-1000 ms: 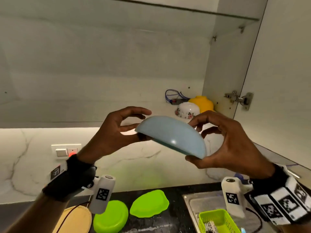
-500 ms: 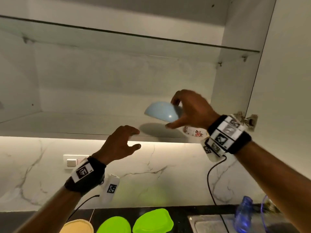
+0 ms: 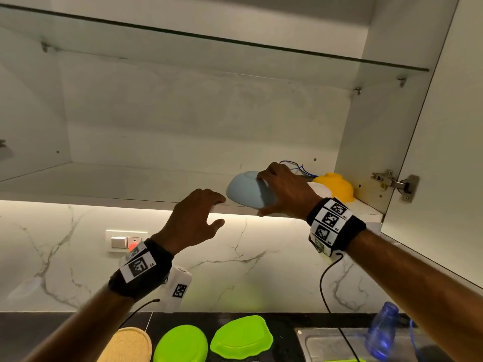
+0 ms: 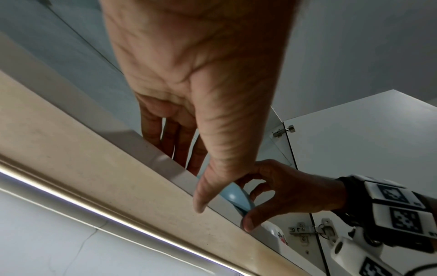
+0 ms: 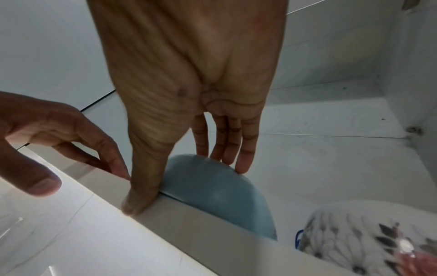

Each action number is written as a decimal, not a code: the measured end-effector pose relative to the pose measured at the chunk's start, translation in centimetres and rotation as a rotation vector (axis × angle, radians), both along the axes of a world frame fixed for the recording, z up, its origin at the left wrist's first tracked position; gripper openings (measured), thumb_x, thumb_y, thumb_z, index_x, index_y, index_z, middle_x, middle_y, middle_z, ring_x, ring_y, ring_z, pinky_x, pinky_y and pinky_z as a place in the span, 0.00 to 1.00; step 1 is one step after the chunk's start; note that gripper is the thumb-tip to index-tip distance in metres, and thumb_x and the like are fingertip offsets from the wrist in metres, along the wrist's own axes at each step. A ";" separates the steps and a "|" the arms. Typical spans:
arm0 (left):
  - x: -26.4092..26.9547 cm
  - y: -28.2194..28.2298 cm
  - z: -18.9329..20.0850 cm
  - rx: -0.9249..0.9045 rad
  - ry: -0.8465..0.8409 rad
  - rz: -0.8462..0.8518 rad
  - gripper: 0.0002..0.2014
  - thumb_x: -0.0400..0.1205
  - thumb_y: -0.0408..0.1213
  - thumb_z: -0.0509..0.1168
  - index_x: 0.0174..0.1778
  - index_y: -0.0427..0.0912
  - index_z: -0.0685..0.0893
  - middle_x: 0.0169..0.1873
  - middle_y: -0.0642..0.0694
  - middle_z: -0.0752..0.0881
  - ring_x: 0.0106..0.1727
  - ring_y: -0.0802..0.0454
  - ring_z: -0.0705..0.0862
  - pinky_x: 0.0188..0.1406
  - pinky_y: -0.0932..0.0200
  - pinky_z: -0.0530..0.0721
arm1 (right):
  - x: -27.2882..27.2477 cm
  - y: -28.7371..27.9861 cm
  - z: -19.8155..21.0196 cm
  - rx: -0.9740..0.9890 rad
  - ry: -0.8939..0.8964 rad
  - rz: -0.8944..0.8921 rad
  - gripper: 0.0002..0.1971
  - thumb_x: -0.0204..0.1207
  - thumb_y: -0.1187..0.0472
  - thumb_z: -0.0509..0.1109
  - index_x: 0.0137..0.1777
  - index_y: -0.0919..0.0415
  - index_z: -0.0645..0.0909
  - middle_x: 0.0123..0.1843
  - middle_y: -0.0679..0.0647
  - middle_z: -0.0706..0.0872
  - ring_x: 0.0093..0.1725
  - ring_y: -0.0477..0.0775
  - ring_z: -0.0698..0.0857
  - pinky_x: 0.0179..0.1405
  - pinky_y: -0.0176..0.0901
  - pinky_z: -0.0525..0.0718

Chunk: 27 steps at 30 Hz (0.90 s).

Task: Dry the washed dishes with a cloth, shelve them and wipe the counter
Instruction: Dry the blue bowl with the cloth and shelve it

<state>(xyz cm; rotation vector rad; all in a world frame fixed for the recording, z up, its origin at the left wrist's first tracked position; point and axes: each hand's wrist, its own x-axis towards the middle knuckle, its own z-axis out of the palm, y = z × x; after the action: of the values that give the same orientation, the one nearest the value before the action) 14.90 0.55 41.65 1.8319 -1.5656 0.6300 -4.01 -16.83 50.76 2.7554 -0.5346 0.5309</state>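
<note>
A light blue bowl (image 3: 245,190) (image 5: 212,186) (image 4: 232,196) sits upside down and tilted at the front edge of the cupboard's lower shelf (image 3: 130,178). My right hand (image 3: 262,195) (image 5: 184,186) grips it, fingers over its base and thumb under the rim at the shelf lip. My left hand (image 3: 219,210) (image 4: 189,181) is just left of the bowl and holds nothing; its fingers reach over the shelf edge and its thumb hangs below. Behind my right hand stand an upturned white floral bowl (image 3: 320,189) (image 5: 366,233) and a yellow bowl (image 3: 337,186).
A glass shelf (image 3: 209,37) spans the cupboard above. The open cupboard door (image 3: 457,126) stands at the right. Blue wires (image 3: 295,165) lie at the shelf's back. On the dark counter below lie two green plates (image 3: 183,343) (image 3: 241,335), a tan round mat (image 3: 128,346) and a blue bottle (image 3: 384,330) by the sink (image 3: 334,346).
My left hand let go of the bowl and moved to the shelf edge. My right hand carried the bowl up and lowered it onto the shelf's front edge.
</note>
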 end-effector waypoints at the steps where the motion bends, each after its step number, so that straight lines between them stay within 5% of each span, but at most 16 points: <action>1: 0.0 -0.1 0.1 0.009 -0.005 0.006 0.25 0.74 0.43 0.81 0.66 0.45 0.86 0.57 0.52 0.87 0.58 0.47 0.84 0.52 0.52 0.84 | 0.0 0.0 -0.1 -0.002 0.005 0.005 0.45 0.65 0.37 0.85 0.76 0.60 0.74 0.68 0.59 0.75 0.68 0.62 0.76 0.58 0.61 0.85; 9: 0.1 -1.5 6.2 0.339 0.160 0.077 0.21 0.78 0.56 0.76 0.63 0.52 0.87 0.60 0.56 0.85 0.57 0.53 0.84 0.59 0.51 0.83 | 1.3 0.1 5.2 0.202 0.217 -0.077 0.29 0.87 0.35 0.59 0.66 0.60 0.86 0.64 0.58 0.86 0.65 0.61 0.83 0.59 0.48 0.77; 11: 0.2 -2.5 8.1 0.450 0.132 0.077 0.19 0.79 0.56 0.75 0.62 0.50 0.88 0.62 0.54 0.83 0.55 0.54 0.82 0.59 0.54 0.81 | 2.2 -0.1 7.4 0.221 0.297 -0.140 0.29 0.88 0.38 0.60 0.66 0.63 0.87 0.67 0.58 0.87 0.65 0.62 0.85 0.64 0.52 0.81; 14: 0.3 -4.6 10.8 0.680 0.054 0.125 0.18 0.82 0.53 0.71 0.60 0.44 0.91 0.62 0.47 0.86 0.59 0.48 0.84 0.65 0.50 0.82 | 4.3 -0.3 9.5 0.346 0.382 -0.179 0.25 0.88 0.44 0.66 0.65 0.68 0.85 0.65 0.62 0.87 0.58 0.60 0.85 0.57 0.49 0.85; 16: 0.5 -5.9 12.0 0.796 0.055 0.165 0.18 0.83 0.52 0.70 0.59 0.41 0.91 0.60 0.44 0.89 0.60 0.43 0.86 0.62 0.49 0.83 | 5.7 -0.3 9.5 0.433 0.414 -0.194 0.25 0.89 0.49 0.65 0.74 0.70 0.80 0.71 0.63 0.84 0.62 0.60 0.84 0.54 0.44 0.87; 19: 0.8 -7.2 12.9 0.888 0.080 0.197 0.16 0.81 0.49 0.73 0.59 0.44 0.91 0.58 0.45 0.90 0.60 0.43 0.87 0.56 0.53 0.83 | 7.2 -0.9 8.8 0.388 0.434 -0.225 0.26 0.89 0.48 0.64 0.80 0.64 0.77 0.75 0.61 0.82 0.72 0.63 0.83 0.64 0.49 0.83; 24: 2.0 -8.0 13.6 1.025 0.151 0.180 0.23 0.80 0.43 0.76 0.72 0.49 0.86 0.67 0.48 0.87 0.66 0.46 0.86 0.67 0.51 0.87 | 8.0 -2.9 9.1 0.459 0.454 -0.235 0.26 0.91 0.51 0.62 0.84 0.62 0.72 0.80 0.61 0.78 0.77 0.64 0.79 0.64 0.50 0.80; 27: 2.5 -8.0 13.7 1.033 0.191 0.135 0.23 0.81 0.38 0.76 0.73 0.48 0.85 0.68 0.50 0.86 0.66 0.48 0.85 0.64 0.55 0.88 | 8.0 -4.3 9.5 0.572 0.425 -0.244 0.25 0.92 0.57 0.60 0.86 0.64 0.67 0.84 0.61 0.73 0.82 0.63 0.73 0.54 0.33 0.82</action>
<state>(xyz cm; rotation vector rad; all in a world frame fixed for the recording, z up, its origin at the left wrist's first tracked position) 17.36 -7.49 55.39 2.6209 -1.7866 -0.4145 3.97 -21.11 60.26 3.1130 -1.0159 -0.3161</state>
